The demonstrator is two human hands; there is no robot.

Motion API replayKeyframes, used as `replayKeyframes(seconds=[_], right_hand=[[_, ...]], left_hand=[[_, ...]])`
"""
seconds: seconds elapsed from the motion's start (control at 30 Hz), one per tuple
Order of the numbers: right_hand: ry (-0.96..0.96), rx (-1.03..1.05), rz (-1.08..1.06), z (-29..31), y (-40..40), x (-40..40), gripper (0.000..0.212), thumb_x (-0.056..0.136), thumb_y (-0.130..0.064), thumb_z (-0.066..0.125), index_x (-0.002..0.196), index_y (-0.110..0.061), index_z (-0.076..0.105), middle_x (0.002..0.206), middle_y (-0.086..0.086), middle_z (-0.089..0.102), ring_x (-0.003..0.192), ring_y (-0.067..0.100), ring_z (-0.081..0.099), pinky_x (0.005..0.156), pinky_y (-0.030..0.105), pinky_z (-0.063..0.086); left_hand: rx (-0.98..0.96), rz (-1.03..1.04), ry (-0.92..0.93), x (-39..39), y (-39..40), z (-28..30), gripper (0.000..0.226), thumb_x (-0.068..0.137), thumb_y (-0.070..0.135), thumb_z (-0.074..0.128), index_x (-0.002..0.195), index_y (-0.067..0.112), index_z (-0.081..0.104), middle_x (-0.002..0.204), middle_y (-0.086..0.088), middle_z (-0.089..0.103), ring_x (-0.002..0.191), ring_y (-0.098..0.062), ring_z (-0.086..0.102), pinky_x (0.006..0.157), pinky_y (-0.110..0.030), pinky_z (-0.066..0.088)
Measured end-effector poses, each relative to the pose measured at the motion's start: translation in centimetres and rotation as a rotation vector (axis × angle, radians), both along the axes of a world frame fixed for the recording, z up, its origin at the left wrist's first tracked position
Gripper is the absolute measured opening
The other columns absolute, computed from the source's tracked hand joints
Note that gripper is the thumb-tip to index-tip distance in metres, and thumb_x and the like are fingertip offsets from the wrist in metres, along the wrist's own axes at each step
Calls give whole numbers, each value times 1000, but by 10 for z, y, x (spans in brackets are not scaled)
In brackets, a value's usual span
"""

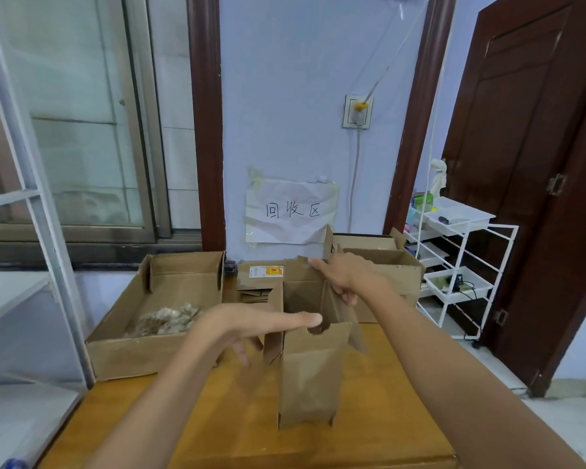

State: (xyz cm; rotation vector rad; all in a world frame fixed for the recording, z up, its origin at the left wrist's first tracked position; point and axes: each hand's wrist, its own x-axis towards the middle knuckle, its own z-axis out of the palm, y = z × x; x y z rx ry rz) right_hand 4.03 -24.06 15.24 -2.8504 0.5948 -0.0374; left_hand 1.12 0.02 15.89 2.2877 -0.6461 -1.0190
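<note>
Straight ahead, a long orange-brown wooden table stands against the pale wall. Its left end holds a wide shallow brown cardboard box with raised flaps, and inside it lies a heap of crumpled pale wrapping. At the far right corner is a second open brown cardboard box, whose contents I cannot see from here. Beside the table stands a white wire rack of plastic trays, with small odds and ends in them that I cannot make out. Near the middle of the table, at its front, stands the tall brown cardboard carton, upright, with its top flaps open and its inside bare as far as I can see. The left hand lies slack and holds nothing, one straight finger resting across the notched front rim. The right hand lays its forefinger along the far flap while its lower fingers curl round the right-hand flap, gripping it. Behind the carton lies a stack of flattened brown cardboard sheets bearing a white, red and yellow sticker, too small to read. On the wall above, a creased white paper notice reads 回收区.
</note>
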Motion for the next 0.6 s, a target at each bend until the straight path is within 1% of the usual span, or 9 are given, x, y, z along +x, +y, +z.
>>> replayKeyframes(seconds=[0.13, 0.2, 0.23, 0.27, 0.3, 0.33, 0.4, 0.47, 0.6], right_hand=[[30, 111, -90, -2, -10, 29, 75, 94, -79, 39, 65, -13, 61, 42, -2, 60, 49, 20, 62, 67, 31, 51], [52, 95, -85, -9, -16, 46, 73, 89, -82, 48, 79, -12, 67, 67, 3, 72, 72, 23, 70, 82, 35, 55], [58, 73, -84, -13, -17, 53, 75, 86, -84, 51, 95, -13, 71, 90, 6, 76, 89, 26, 71, 91, 39, 55], [61, 51, -93, -16, -18, 59, 80, 82, -86, 53, 114, -14, 71, 112, 8, 74, 104, 29, 69, 97, 42, 53], [64, 28, -106, -18, -18, 62, 86, 79, -86, 55, 129, -17, 66, 128, 8, 69, 116, 31, 65, 99, 43, 51], [68, 5, -117, -18, -16, 63, 90, 78, -86, 58, 137, -18, 61, 138, 8, 64, 123, 32, 61, 100, 45, 49], [92, -45, -122, -17, -13, 64, 89, 79, -81, 62, 143, -19, 57, 146, 7, 59, 130, 34, 57, 99, 46, 45], [125, -82, -119, -16, -12, 67, 87, 82, -79, 63, 145, -19, 55, 148, 7, 57, 132, 33, 55, 100, 45, 43], [86, -245, -75, -20, -8, 63, 72, 90, -74, 56, 136, -19, 61, 136, 7, 64, 122, 31, 61, 86, 41, 45]], left_hand=[[-58, 19, -103, -15, 0, -5, 112, 74, 88, 60, 155, 13, 40, 143, -8, 54, 120, -22, 57, 102, -43, 55], [-68, 61, -200, -23, 1, -20, 126, 69, 91, 61, 162, 14, 26, 150, -5, 51, 133, -24, 51, 106, -38, 48], [-44, 68, -235, -28, 2, -30, 139, 62, 97, 59, 165, 16, 12, 165, -4, 34, 146, -24, 40, 113, -38, 42], [-27, 75, -268, -34, 2, -40, 150, 55, 101, 57, 165, 18, -3, 173, 1, 9, 155, -22, 26, 120, -39, 34], [-15, 92, -298, -40, 2, -50, 155, 52, 102, 57, 164, 22, -13, 173, 7, -10, 158, -20, 17, 123, -40, 29], [-33, 124, -330, -43, 1, -62, 153, 53, 100, 59, 162, 26, -19, 171, 11, -18, 158, -18, 14, 124, -40, 27], [-108, 195, -411, -48, -1, -78, 144, 62, 91, 66, 161, 33, -22, 171, 14, -14, 157, -17, 17, 123, -39, 28], [-141, 263, -533, -49, -5, -88, 135, 68, 82, 70, 162, 36, -16, 172, 14, 3, 153, -17, 28, 120, -39, 33], [-192, 349, -696, -45, -18, -100, 125, 67, 82, 70, 162, 35, 3, 164, 10, 31, 140, -17, 47, 111, -36, 41]])
